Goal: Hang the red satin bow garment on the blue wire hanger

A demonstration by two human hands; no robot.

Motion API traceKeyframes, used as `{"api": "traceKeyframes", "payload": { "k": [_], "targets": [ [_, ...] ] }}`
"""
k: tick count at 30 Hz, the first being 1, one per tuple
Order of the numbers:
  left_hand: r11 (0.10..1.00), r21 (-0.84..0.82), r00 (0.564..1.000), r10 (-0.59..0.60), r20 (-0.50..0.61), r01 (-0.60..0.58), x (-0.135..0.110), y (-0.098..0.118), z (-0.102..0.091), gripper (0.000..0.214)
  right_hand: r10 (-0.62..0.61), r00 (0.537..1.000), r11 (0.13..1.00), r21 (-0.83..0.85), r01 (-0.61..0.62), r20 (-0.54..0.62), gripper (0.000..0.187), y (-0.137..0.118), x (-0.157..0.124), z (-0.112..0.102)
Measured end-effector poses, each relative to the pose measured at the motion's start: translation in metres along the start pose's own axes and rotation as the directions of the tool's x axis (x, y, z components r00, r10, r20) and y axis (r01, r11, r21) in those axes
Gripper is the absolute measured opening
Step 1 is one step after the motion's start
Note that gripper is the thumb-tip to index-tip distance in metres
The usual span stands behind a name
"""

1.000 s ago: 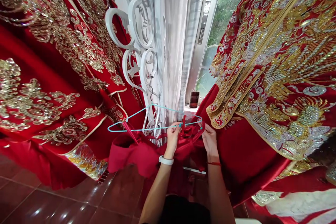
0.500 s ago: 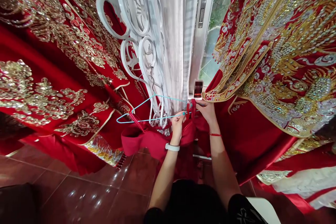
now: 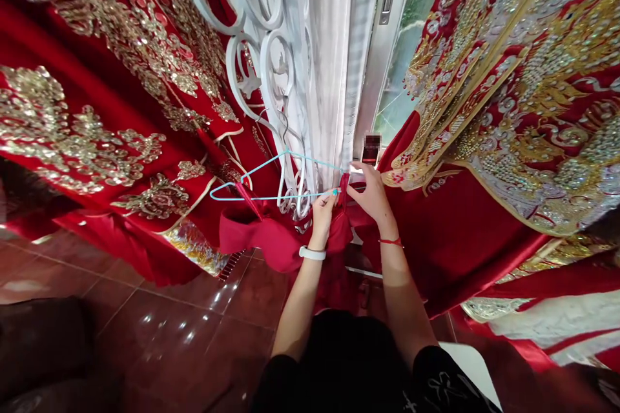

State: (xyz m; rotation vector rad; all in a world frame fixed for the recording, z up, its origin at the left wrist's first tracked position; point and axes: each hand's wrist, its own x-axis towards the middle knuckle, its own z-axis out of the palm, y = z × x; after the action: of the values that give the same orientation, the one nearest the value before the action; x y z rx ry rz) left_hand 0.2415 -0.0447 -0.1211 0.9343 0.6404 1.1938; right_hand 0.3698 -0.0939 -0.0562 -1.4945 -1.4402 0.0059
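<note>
A light blue wire hanger (image 3: 264, 162) is held level in front of me. My left hand (image 3: 323, 211) pinches its lower bar near the right end. From the hanger's left side a thin red strap (image 3: 248, 199) runs down to a plain red dress (image 3: 276, 244), whose top hangs below the bar. Another red strap (image 3: 344, 188) loops over the right end, just beside my left fingers. My right hand (image 3: 374, 199) is next to that strap, thumb and fingers apart, with nothing visibly gripped.
Red gowns with gold beading (image 3: 159, 103) hang on the left, and a densely embroidered red gown (image 3: 533, 116) on the right. A white scrolled metal frame (image 3: 278, 45) and pale curtain (image 3: 327, 45) stand ahead beside a window (image 3: 402, 71). A white seat edge (image 3: 472, 368) lies lower right.
My right hand has loosened from its closed hold at the right strap, and its thumb and fingers have spread. My left hand still grips the hanger. The view has tipped down slightly.
</note>
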Motion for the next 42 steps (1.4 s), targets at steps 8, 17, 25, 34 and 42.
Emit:
{"api": "traceKeyframes", "payload": {
  "k": [8,17,25,34,42],
  "targets": [
    [0.831,0.44,0.894,0.431,-0.123,-0.341,-0.075,0.074,-0.073,0.021,0.204,0.959,0.977,0.099,-0.188,-0.197,0.058,0.044,-0.056,-0.006],
    [0.632,0.749,0.841,0.502,-0.201,-0.199,-0.054,0.113,-0.203,0.07,0.223,0.912,0.933,0.347,-0.096,-0.345,0.018,-0.033,-0.067,0.057],
    [0.669,0.713,0.926,0.371,-0.075,-0.21,-0.05,0.127,-0.205,0.063,-0.009,0.907,0.719,0.634,-0.287,0.421,0.051,-0.073,-0.04,0.181],
    [0.659,0.724,0.899,0.419,-0.127,-0.205,-0.052,0.137,-0.208,0.05,-0.011,0.943,0.69,0.685,-0.235,0.334,0.035,-0.077,-0.034,0.213],
    [0.558,0.787,0.907,0.42,0.004,-0.262,-0.038,0.167,-0.204,0.047,-0.126,0.926,0.701,0.693,-0.17,0.355,0.02,-0.069,-0.029,0.211]
  ]
}}
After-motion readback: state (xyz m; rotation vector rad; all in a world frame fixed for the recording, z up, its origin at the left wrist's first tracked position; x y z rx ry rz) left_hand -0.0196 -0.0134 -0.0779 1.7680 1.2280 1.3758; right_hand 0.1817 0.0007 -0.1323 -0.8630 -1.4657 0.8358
